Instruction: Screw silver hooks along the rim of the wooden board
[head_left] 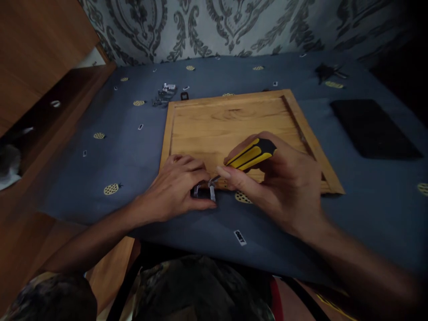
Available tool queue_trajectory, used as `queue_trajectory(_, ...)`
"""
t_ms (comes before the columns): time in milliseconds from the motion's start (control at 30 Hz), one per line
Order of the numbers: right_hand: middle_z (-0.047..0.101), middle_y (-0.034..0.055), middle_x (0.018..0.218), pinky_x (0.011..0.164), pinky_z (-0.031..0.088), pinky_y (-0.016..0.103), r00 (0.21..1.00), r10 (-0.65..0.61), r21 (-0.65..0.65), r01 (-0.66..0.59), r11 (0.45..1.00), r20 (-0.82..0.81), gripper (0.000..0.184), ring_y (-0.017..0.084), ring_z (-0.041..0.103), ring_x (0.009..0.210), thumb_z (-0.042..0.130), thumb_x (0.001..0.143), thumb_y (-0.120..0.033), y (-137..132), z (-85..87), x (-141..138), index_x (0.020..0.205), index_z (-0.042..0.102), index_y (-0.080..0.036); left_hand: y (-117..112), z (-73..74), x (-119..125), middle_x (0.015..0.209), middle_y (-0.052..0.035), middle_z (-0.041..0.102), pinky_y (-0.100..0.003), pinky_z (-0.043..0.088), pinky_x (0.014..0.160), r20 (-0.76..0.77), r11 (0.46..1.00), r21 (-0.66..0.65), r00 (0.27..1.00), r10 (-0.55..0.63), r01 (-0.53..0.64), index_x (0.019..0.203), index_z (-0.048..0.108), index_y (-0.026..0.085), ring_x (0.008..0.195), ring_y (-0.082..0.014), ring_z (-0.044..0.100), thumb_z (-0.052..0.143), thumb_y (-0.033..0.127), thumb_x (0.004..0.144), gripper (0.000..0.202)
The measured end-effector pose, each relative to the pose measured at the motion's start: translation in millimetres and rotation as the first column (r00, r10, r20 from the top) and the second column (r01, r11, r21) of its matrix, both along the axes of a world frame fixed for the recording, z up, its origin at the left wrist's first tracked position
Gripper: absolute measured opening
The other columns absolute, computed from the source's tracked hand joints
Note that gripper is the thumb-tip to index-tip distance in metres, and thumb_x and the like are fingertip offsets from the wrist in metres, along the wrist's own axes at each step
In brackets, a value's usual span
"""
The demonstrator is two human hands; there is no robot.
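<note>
Near the frame's centre, your left hand has thumb and fingers parted around a metal fitting, how firmly I can't tell, while your right hand closes on the yellow-and-black screwdriver, angled down to it. The fitting is at the wooden panel's near edge; its fastening looks underway, not finished. Farther off, upper left of centre, loose metal pieces lie unattached.
</note>
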State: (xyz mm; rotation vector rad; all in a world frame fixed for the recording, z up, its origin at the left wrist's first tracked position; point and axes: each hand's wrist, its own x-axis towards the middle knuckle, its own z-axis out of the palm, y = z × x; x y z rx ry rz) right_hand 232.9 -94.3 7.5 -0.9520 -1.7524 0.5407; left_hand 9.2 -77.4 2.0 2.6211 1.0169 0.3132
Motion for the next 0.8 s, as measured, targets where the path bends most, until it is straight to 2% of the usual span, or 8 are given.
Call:
queue_trajectory(100,0.076,-0.0008,0.09,0.055,0.061,0.031,0.984,0.124,-0.156,-0.143,0.977,-0.13,0.029,0.019,0.074,0.072,0.091,0.093,-0.048,1,6.2,4,0.099,0.07,-0.029,0,0.7,0,0.115,-0.0072,0.078,-0.049,0.047,0.103,-0.011,1.0,-0.019,1.0,0.007,-0.007,0.113,0.081,0.022,0.114,-0.0315,0.07,0.088,0.056,0.095,0.039)
queue_trajectory(200,0.082,0.0022,0.105,0.06,0.066,0.03,0.971,0.18,-0.21,-0.21,0.955,-0.156,0.021,0.023,0.081,0.092,0.085,0.098,-0.042,-2,14.0,8,0.114,0.076,-0.031,0,1.6,1,0.113,-0.0064,0.078,-0.049,0.046,0.104,-0.011,0.999,-0.043,1.0,0.008,-0.009,0.112,0.082,0.022,0.114,-0.0316,0.07,0.088,0.055,0.095,0.038)
queue_trajectory(267,0.083,0.0021,0.112,0.056,0.065,0.029,0.968,0.195,-0.213,-0.226,0.951,-0.156,0.013,0.02,0.08,0.084,0.079,0.103,-0.035,-5,17.5,11,0.115,0.078,-0.032,0,2.2,2,0.114,-0.0064,0.078,-0.048,0.046,0.105,-0.005,0.998,-0.06,1.0,0.008,-0.008,0.113,0.082,0.021,0.115,-0.0313,0.07,0.088,0.052,0.095,0.037)
queue_trajectory(367,0.083,-0.0013,0.105,0.053,0.063,0.03,0.971,0.189,-0.189,-0.215,0.958,-0.147,0.008,0.013,0.071,0.058,0.076,0.104,-0.026,-6,18.0,13,0.108,0.08,-0.032,0,2.1,2,0.113,-0.0054,0.078,-0.047,0.045,0.105,0.013,0.998,-0.069,1.0,0.004,-0.003,0.113,0.081,0.022,0.115,-0.0304,0.07,0.089,0.052,0.095,0.036)
queue_trajectory(433,0.081,-0.004,0.093,0.051,0.06,0.03,0.98,0.17,-0.139,-0.183,0.973,-0.1,0.008,0.011,0.067,0.052,0.079,0.102,-0.024,-5,15.8,13,0.102,0.081,-0.031,0,1.6,1,0.11,-0.0044,0.078,-0.046,0.045,0.103,0.022,0.998,-0.067,1.0,0.001,0.0,0.112,0.081,0.023,0.113,-0.0299,0.07,0.089,0.052,0.095,0.035)
queue_trajectory(533,0.08,-0.0042,0.087,0.052,0.056,0.032,0.995,0.103,-0.02,-0.104,0.994,-0.008,0.006,0.013,0.069,0.055,0.084,0.099,-0.027,-3,12.0,13,0.099,0.08,-0.031,0,1.0,1,0.107,-0.004,0.076,-0.046,0.046,0.104,0.029,0.998,-0.066,1.0,0.005,-0.003,0.11,0.081,0.023,0.111,-0.0295,0.07,0.089,0.051,0.095,0.033)
queue_trajectory(633,0.081,-0.0015,0.086,0.061,0.06,0.037,0.997,0.04,0.081,-0.046,0.996,0.073,0.011,0.02,0.075,0.066,0.089,0.096,-0.033,-6,11.6,10,0.095,0.078,-0.031,-1,0.8,2,0.108,-0.004,0.076,-0.046,0.046,0.103,0.039,0.997,-0.07,0.999,0.015,-0.013,0.11,0.081,0.023,0.11,-0.0294,0.069,0.091,0.049,0.093,0.033)
queue_trajectory(800,0.074,-0.0013,0.075,0.055,0.056,0.041,0.993,-0.036,0.08,0.027,0.996,0.112,0.018,0.023,0.071,0.061,0.086,0.098,-0.043,-12,15.6,1,0.09,0.074,-0.033,-1,-1.3,2,0.108,-0.0042,0.076,-0.046,0.046,0.102,0.051,0.998,-0.066,0.999,0.013,-0.009,0.11,0.079,0.023,0.109,-0.0297,0.069,0.09,0.052,0.093,0.035)
